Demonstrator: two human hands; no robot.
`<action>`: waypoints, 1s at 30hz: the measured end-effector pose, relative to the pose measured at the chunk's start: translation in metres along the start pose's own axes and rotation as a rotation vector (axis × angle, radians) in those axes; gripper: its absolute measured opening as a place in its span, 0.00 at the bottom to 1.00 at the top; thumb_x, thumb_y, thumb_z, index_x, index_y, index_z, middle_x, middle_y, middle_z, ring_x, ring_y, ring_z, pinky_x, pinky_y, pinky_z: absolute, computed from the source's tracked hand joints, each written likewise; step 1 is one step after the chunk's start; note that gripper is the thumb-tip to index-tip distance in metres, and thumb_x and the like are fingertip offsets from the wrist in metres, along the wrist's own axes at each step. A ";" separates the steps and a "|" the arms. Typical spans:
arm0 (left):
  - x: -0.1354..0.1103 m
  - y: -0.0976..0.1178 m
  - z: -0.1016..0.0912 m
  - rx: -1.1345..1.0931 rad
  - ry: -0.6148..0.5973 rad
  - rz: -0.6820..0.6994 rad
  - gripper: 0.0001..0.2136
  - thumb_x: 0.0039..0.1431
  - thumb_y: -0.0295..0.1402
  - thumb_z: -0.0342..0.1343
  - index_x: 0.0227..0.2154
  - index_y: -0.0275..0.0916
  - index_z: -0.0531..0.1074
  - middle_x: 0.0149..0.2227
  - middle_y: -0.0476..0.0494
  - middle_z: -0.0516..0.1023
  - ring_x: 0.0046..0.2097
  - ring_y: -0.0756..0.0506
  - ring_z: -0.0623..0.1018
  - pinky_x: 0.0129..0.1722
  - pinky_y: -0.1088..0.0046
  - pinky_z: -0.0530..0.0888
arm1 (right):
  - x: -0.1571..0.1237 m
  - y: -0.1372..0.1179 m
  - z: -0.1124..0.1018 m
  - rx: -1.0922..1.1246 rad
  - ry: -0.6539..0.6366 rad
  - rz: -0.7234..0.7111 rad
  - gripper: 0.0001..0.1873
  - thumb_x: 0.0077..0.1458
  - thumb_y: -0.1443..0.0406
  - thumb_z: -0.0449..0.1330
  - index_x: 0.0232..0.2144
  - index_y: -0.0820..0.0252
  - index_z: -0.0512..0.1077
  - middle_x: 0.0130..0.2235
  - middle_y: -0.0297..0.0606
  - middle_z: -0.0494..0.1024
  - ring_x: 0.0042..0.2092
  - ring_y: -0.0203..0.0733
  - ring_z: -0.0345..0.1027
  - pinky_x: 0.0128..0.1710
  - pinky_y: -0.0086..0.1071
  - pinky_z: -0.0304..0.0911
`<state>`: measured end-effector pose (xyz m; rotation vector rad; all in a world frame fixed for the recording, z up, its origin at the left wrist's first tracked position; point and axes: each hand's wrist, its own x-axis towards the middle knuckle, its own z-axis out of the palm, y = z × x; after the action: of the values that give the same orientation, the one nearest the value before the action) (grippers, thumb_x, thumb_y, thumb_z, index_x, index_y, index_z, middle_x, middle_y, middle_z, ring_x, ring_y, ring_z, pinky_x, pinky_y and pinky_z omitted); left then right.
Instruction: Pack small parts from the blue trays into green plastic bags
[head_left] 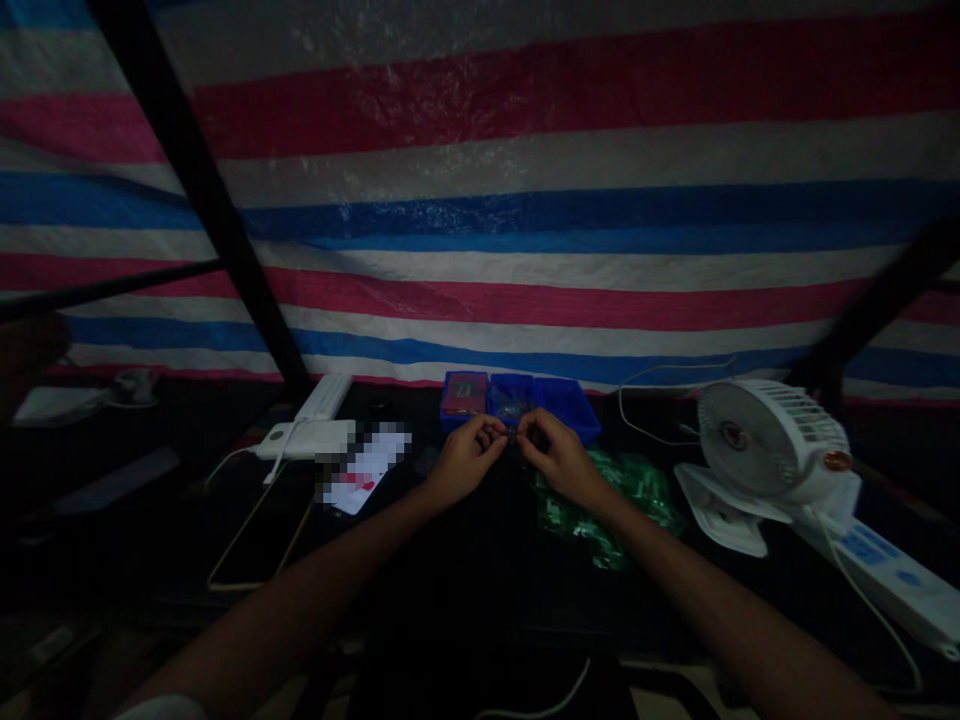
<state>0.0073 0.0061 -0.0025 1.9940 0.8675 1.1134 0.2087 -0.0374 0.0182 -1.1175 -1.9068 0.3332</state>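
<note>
left hand: fingers curled, thumb and forefinger pinched narrow on one end of a small part; wrist low over the table.
right hand: same narrow pinch on the other end, fingertips almost meeting the left ones.
small part: between the two sets of fingertips, seemingly just clear of the table; dark and tiny, kind not readable in this light.
blue trays: just beyond the fingertips, three compartments in a row; middle one straight behind the pinch, small bits inside; left one reddish inside.
green bag: below and outward of the right fingers, beside the right wrist; crumpled, full of small green pieces.
card: near, left of the left fingers; print not readable.
power bank, phone: further left of the left fingers, well apart; white cable off the power bank.
fan: well right of the right fingers, face turned toward the hands; power strip just beside it.
light: poor, fingertip detail mostly lost.
grip, as a judgement: pinch kept close to the middle of the part, pads flat on it, not nails; forearms rested for steadiness; hands held low and close to the tray front.
risk, as a judgement: slip from so little pad contact; dropped part hard to find on the black surface; fan draught on loose light pieces.
</note>
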 end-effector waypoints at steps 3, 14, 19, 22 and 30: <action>-0.001 0.003 -0.001 0.015 0.027 0.000 0.05 0.66 0.33 0.58 0.43 0.39 0.73 0.36 0.49 0.77 0.33 0.50 0.75 0.33 0.75 0.71 | 0.000 0.000 -0.001 -0.019 0.004 -0.018 0.04 0.66 0.67 0.56 0.42 0.55 0.70 0.38 0.36 0.74 0.37 0.43 0.66 0.39 0.34 0.60; 0.000 0.006 -0.002 0.017 0.078 0.067 0.08 0.70 0.33 0.52 0.45 0.40 0.74 0.44 0.43 0.80 0.43 0.45 0.79 0.43 0.69 0.74 | 0.000 0.006 -0.001 -0.080 -0.006 -0.069 0.12 0.63 0.70 0.55 0.47 0.53 0.72 0.43 0.40 0.78 0.41 0.48 0.66 0.44 0.40 0.61; 0.000 0.007 -0.004 0.063 0.064 0.093 0.11 0.68 0.28 0.52 0.48 0.41 0.76 0.45 0.43 0.79 0.42 0.46 0.78 0.40 0.71 0.73 | 0.001 0.007 -0.001 -0.097 -0.019 -0.068 0.11 0.63 0.70 0.57 0.47 0.54 0.71 0.43 0.40 0.77 0.39 0.47 0.66 0.43 0.40 0.60; -0.001 0.005 -0.003 0.054 0.056 0.085 0.11 0.67 0.28 0.55 0.49 0.41 0.75 0.44 0.43 0.77 0.40 0.47 0.77 0.37 0.73 0.73 | 0.001 0.007 -0.001 -0.105 -0.032 -0.076 0.11 0.64 0.69 0.58 0.48 0.54 0.71 0.43 0.40 0.77 0.40 0.48 0.66 0.44 0.41 0.60; 0.000 0.003 -0.004 0.108 0.097 0.075 0.08 0.69 0.38 0.56 0.41 0.40 0.76 0.38 0.46 0.77 0.37 0.47 0.75 0.37 0.72 0.71 | 0.002 0.000 -0.002 -0.093 -0.003 -0.079 0.08 0.70 0.61 0.55 0.41 0.54 0.74 0.40 0.41 0.77 0.44 0.49 0.69 0.48 0.43 0.63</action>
<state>0.0043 0.0050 0.0017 2.0901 0.9265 1.2383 0.2094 -0.0364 0.0205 -1.0990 -1.9800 0.2042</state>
